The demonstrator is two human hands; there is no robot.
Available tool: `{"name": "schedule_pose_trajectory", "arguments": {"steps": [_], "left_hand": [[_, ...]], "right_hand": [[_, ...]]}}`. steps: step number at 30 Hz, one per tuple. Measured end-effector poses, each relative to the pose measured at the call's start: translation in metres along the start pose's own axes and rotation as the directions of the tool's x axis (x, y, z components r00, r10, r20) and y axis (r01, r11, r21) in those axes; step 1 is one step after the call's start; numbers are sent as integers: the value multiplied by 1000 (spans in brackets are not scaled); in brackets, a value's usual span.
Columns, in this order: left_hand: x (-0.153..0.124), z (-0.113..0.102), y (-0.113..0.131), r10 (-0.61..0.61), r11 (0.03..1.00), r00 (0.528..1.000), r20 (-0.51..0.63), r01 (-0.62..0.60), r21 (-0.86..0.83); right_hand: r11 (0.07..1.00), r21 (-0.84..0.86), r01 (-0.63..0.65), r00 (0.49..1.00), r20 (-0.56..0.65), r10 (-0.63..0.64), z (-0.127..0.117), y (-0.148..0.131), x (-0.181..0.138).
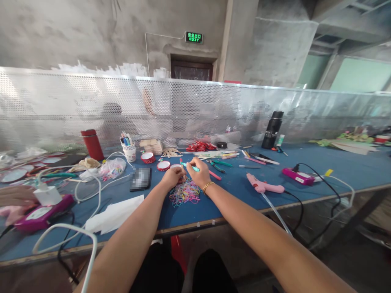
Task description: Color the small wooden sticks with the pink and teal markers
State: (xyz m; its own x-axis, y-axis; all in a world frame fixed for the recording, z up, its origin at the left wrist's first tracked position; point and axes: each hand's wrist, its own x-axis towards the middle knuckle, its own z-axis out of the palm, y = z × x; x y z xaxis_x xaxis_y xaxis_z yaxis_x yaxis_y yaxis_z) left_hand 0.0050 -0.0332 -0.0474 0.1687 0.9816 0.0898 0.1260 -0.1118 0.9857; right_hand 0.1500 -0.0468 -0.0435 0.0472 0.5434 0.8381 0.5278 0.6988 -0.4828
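Both my hands meet over a heap of thin coloured rubber bands (185, 192) on the blue table (232, 191). My left hand (172, 176) is closed in a pinch on a few thin sticks (182, 164) that point up and away. My right hand (199, 171), with a gold bracelet at the wrist, is closed around a teal stick or pen (191, 167) lying across towards the left hand. A red-pink stick (214, 175) lies just right of my right hand.
A pink glue gun (263, 186) with its cable lies to the right, a magenta power strip (299, 176) beyond it. A phone (141, 179), white paper (113, 214), cables, a red flask (92, 144), a pen cup (129, 150), tape rolls and a black bottle (273, 129) surround. Another person's hand (15, 195) rests far left.
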Motion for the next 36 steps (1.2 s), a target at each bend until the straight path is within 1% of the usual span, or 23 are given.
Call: {"name": "schedule_pose_trajectory", "arguments": {"steps": [4,8,14,18,23,28,31,33,36], "left_hand": [[-1,0,1,1,1000,1000,7,-1,14],[1,-1,-2,8,1000,1000,5,-8,11],[1,-1,-2,4,1000,1000,6,-4,12],[1,-1,-2,8,1000,1000,1,-8,0],[2,-1,-3,10,1000,1000,5,-10,9],[1,-1,-3,23,1000,1000,-3,-23,20],[1,-2,-4,17,999,1000,-5,-17,29],[2,-3,-5,3,1000,1000,-2,-3,31],[4,-5,-10,10,999,1000,1,-10,44]], "right_hand": [[1000,-9,-12,999,-37,12,0,2,0],[1000,-5,5,1000,2,-5,1,1,-1],[1000,8,-24,999,-23,25,-1,0,0],[1000,25,-1,1000,27,0,0,-1,0],[1000,4,-31,999,-10,31,0,1,0],[1000,10,9,999,37,-9,0,2,0],[1000,0,-12,1000,1,12,0,1,0],[999,25,-31,999,-11,32,-1,-1,-1],[993,101,-54,998,31,51,-3,-5,-3]]}}
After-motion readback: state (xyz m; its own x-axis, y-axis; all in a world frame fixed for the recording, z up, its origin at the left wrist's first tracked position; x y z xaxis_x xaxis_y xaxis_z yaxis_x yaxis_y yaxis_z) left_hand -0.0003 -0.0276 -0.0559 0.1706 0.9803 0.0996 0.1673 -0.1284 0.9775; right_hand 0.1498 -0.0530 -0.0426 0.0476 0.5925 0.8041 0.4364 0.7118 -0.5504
